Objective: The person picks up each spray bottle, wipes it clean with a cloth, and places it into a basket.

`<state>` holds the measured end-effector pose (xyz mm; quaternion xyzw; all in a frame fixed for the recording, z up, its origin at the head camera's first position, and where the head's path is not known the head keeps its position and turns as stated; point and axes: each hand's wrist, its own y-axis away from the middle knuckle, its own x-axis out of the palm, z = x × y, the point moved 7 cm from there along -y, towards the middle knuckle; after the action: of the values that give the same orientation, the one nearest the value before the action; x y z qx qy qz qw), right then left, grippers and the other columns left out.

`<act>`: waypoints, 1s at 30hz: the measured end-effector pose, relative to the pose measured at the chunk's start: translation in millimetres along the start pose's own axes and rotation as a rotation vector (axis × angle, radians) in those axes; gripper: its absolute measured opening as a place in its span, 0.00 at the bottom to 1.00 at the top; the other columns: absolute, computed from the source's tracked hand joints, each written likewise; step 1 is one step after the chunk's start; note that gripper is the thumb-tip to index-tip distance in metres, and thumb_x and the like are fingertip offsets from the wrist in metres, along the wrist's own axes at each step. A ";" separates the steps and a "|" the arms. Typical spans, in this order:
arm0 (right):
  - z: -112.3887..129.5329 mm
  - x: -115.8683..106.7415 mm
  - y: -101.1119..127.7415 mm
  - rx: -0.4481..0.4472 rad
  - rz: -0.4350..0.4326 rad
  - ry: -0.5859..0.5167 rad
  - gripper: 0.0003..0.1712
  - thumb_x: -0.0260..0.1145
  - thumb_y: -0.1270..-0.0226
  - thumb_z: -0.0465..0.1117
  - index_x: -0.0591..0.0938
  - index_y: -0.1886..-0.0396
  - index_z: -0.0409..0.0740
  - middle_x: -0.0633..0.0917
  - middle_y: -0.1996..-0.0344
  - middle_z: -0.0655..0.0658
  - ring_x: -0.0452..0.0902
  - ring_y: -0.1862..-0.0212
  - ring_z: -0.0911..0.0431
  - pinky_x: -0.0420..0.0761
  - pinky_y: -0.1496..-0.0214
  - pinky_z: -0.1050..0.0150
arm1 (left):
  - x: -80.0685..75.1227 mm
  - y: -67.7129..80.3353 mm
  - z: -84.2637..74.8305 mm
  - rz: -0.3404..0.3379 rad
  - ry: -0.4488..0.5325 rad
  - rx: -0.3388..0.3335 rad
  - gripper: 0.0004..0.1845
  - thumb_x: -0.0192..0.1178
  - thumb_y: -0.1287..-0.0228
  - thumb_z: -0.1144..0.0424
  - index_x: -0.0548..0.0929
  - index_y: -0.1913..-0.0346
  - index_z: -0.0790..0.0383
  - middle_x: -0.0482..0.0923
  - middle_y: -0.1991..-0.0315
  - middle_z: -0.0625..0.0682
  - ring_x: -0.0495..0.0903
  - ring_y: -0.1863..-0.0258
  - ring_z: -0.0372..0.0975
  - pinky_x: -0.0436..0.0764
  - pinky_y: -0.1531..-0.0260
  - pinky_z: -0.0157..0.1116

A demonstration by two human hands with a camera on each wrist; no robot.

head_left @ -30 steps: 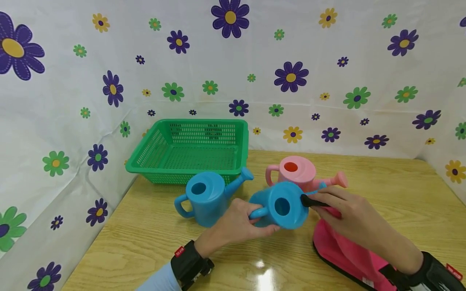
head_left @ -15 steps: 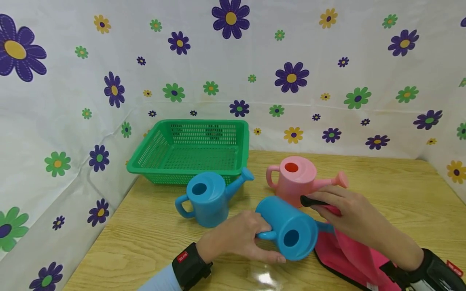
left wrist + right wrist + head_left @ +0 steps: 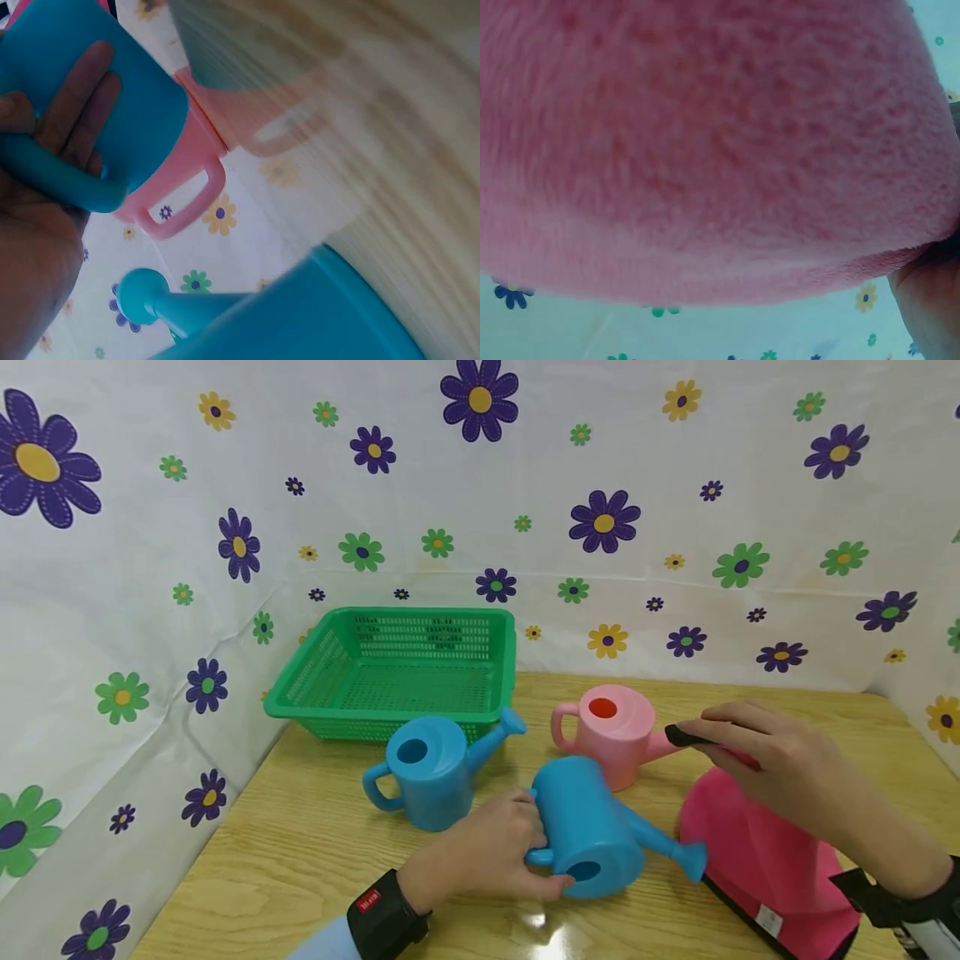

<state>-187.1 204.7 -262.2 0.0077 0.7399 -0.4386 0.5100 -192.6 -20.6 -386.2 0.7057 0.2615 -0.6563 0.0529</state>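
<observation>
My left hand (image 3: 498,847) grips a blue watering can (image 3: 588,831) by its handle, fingers along its side. The can is tipped on its side low over the table, top toward me and spout (image 3: 667,843) pointing right. In the left wrist view the fingers (image 3: 82,105) reach past the handle (image 3: 60,176) onto the can's body. My right hand (image 3: 787,760) pinches a pink cloth (image 3: 765,868) with black edging, held up so that it hangs to the table right of the spout. Its fuzzy pink surface (image 3: 705,150) fills most of the right wrist view.
A second blue watering can (image 3: 431,772) stands upright at the left, before a green slotted basket (image 3: 281,697). Behind the tipped can stands a pink watering can (image 3: 615,735), its spout partly hidden by the right hand. A flowered sheet (image 3: 420,468) hangs behind the wooden table (image 3: 300,860).
The left hand has lowered the blue can toward me and turned it onto its side, its spout swinging to the right and forward. The right hand has moved right with the cloth, away from the can.
</observation>
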 end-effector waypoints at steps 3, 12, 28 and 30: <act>14.9 6.8 -9.4 -0.128 0.059 0.011 0.36 0.39 0.19 0.61 0.88 0.48 0.45 0.89 0.58 0.48 0.85 0.59 0.54 0.87 0.60 0.64 | -0.4 -1.6 -8.0 -0.021 -0.069 0.069 0.29 0.63 0.36 0.39 0.64 0.86 0.47 0.60 0.88 0.37 0.61 0.79 0.28 0.75 0.50 0.31; 46.8 53.2 -27.8 -0.152 0.296 -0.098 0.31 0.80 0.47 0.38 0.84 0.41 0.47 0.89 0.49 0.50 0.86 0.48 0.53 0.87 0.48 0.54 | -3.1 -12.1 -27.0 -0.045 -0.199 0.211 0.25 0.63 0.38 0.36 0.73 0.85 0.46 0.73 0.83 0.37 0.70 0.73 0.31 0.73 0.50 0.30; 44.7 85.4 -28.8 0.195 0.390 -0.229 0.19 0.76 0.38 0.41 0.87 0.47 0.44 0.83 0.58 0.50 0.79 0.63 0.63 0.85 0.58 0.70 | 7.4 -13.0 -32.0 0.010 -0.330 0.218 0.26 0.57 0.34 0.34 0.75 0.83 0.47 0.75 0.82 0.38 0.68 0.73 0.32 0.73 0.46 0.32; 45.6 85.9 -28.6 0.201 0.390 -0.235 0.19 0.76 0.39 0.39 0.87 0.47 0.44 0.85 0.55 0.49 0.83 0.57 0.59 0.87 0.53 0.63 | 7.3 -13.7 -31.6 0.010 -0.332 0.221 0.26 0.58 0.34 0.34 0.75 0.83 0.47 0.75 0.82 0.37 0.68 0.73 0.32 0.73 0.45 0.32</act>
<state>-207.3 119.7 -313.6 0.1499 0.6127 -0.4010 0.6643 -170.2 6.6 -385.2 0.5908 0.1720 -0.7880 0.0209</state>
